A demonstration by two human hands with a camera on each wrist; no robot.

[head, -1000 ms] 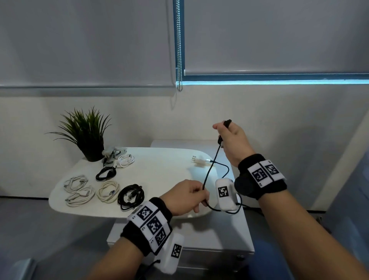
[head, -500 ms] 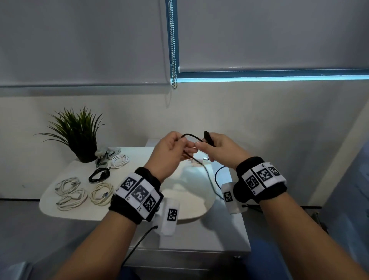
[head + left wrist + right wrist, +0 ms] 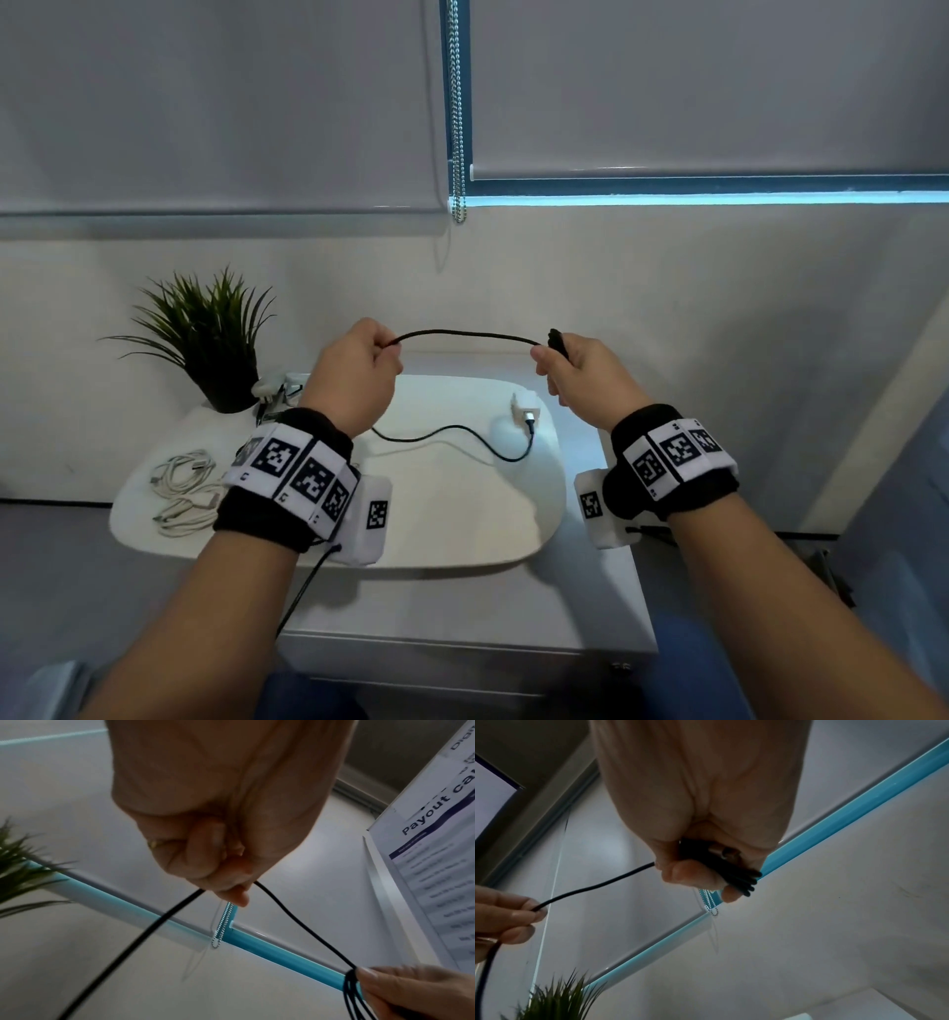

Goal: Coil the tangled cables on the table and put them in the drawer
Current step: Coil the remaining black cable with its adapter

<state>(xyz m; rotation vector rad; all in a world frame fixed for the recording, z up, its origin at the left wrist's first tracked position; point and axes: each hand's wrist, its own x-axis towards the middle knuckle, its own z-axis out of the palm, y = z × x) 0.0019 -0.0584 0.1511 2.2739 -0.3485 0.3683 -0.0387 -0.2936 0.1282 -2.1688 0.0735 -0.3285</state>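
A black cable [image 3: 467, 335] stretches in the air between my two hands above the white table [image 3: 462, 529]. My left hand [image 3: 359, 370] pinches the cable [image 3: 295, 914] between thumb and fingers. My right hand [image 3: 575, 375] grips a bundle of folded black cable loops [image 3: 721, 870]. The cable's loose tail [image 3: 452, 437] runs across the table to a white charger plug [image 3: 525, 408]. Coiled white cables [image 3: 179, 483] lie on the table's left side, partly hidden by my left wrist.
A potted plant [image 3: 210, 339] stands at the table's back left, with small white items [image 3: 280, 385] beside it. A white drawer cabinet [image 3: 462, 642] sits under and in front of the table. A bead chain [image 3: 457, 113] hangs from the blinds.
My hands have drawn apart from their meeting point, the left going left and the right going right, so a length of black cable now spans between them.
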